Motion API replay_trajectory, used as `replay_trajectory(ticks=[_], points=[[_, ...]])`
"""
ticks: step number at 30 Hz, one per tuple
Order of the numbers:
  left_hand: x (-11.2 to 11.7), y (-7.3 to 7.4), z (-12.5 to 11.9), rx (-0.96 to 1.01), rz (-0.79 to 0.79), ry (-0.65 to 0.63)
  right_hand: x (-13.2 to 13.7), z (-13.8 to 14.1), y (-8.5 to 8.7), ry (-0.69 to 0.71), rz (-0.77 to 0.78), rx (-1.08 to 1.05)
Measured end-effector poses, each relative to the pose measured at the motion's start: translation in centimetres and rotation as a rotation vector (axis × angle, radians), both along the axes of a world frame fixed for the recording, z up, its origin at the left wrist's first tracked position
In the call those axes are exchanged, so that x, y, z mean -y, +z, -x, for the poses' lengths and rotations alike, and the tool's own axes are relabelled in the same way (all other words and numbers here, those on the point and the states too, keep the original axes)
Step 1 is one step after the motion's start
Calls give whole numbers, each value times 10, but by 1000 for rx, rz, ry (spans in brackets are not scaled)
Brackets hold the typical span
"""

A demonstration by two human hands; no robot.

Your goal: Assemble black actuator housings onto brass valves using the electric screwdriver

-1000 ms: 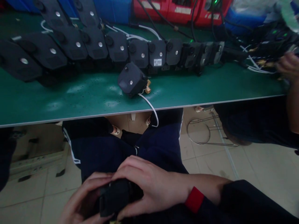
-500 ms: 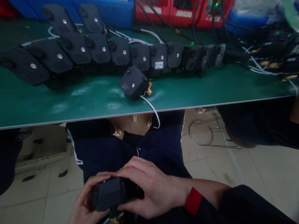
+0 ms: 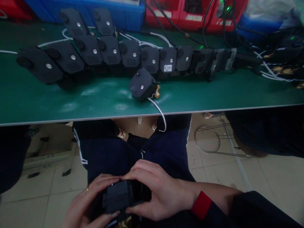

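The left hand (image 3: 85, 202) and right hand (image 3: 163, 193) are both closed around a black module (image 3: 121, 196), held over the lap below the edge of the counter (image 3: 213, 91). The module's long axis runs left to right between the two palms, and the right-hand fingers wrap over its top.

Ahead on the counter, a loose module (image 3: 142, 84) with a brass fitting (image 3: 156, 92) lies slightly nearer the right hand. Its white lead (image 3: 159, 111) hangs over the edge.

Behind it stands a row of modules (image 3: 133, 55), followed by a blue bin (image 3: 123, 8) and a red bin (image 3: 171, 14).

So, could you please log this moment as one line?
left hand: holds black module | right hand: holds black module | green bench: loose module with white cable near edge
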State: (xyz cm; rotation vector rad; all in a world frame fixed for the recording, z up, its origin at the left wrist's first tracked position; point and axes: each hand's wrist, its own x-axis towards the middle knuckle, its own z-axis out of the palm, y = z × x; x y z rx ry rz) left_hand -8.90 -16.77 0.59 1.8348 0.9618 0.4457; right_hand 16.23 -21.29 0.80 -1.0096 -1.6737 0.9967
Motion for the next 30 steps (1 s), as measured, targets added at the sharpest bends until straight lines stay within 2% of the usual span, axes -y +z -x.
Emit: replay_trajectory(ticks=[7,10,12,15,17,22,30], points=[[4,-6,6,-13,-46,34,1,-1,-11,21,101,-85],[3,-6,5,-77,1,106,0,-1,-17,10,231,-172],[-2,-5,-2,-114,120,201,-4,0,-20,12,457,-295],[-18,2,-25,-144,384,321,-16,4,-28,3,952,-618],[-31,7,-43,-157,533,351,-26,7,-34,-41,1143,-754],[-46,10,-65,-110,752,456,-39,8,-45,-89,1239,-810],[-41,-4,-61,101,893,591,-48,7,-54,1,1346,-797]])
